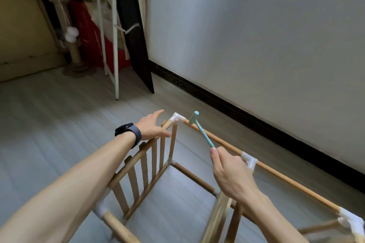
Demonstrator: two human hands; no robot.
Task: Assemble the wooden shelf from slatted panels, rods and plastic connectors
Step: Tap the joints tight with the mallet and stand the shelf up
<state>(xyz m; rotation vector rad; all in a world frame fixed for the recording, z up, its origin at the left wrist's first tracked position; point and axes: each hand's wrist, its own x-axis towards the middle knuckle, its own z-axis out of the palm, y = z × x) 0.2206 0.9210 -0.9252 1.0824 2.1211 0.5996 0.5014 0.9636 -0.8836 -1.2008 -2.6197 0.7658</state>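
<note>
In the head view, your left hand is lying open, fingers straight, on the top rail of the slatted panel. The white corner connector is sitting just beyond its fingertips. Your right hand is gripping the small hammer by the very end of its thin handle. The hammer's head is hanging just right of that connector, over the long rod, which is running back past a second connector just right of that hand. The half-built shelf is standing on the floor beneath both hands.

The likely trouble is that you are holding the hammer so far back that a tap may be glancing off the rounded plastic and onto your left fingertips, which are lying near the joint. An off-line blow may also be pushing the rod out of its socket, or twisting the frame, since only an open palm is steadying it.
</note>
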